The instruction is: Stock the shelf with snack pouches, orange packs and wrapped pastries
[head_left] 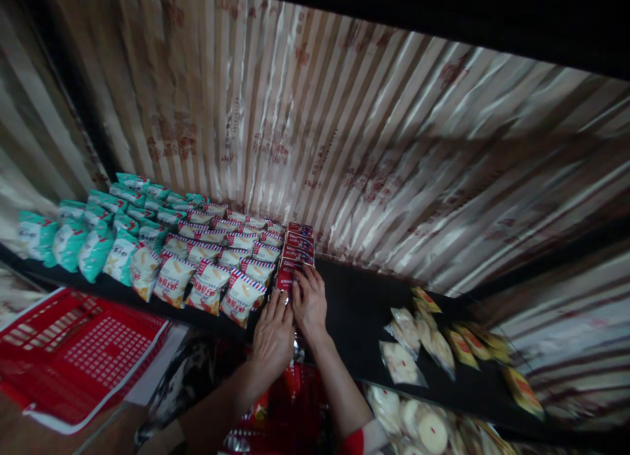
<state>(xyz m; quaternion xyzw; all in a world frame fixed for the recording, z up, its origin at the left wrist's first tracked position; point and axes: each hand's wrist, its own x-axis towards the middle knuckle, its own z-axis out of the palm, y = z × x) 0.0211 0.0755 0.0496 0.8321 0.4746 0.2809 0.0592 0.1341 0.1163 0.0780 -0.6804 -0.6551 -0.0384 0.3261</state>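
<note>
A narrow row of dark red snack packets [298, 239] runs back across a black shelf. At the front of that row, a red packet [286, 272] sits between my two hands. My left hand [273, 330] grips its near lower edge, fingers bent and close together. From the right side, my right hand [310, 302] holds the same packet, its fingers curled over the top. My palms and fingers cover part of the packet. Just left of my hands stand rows of white snack bags [243, 296] with red and blue striped tops.
Teal snack bags [98, 248] fill the shelf's left end. Clear-wrapped pale items [399, 362] and yellow packets [462, 347] lie on the black shelf [352, 310] to the right. Below are a red basket [93, 340] and bagged round white items [432, 432]. Striped sheeting [315, 113] hangs behind.
</note>
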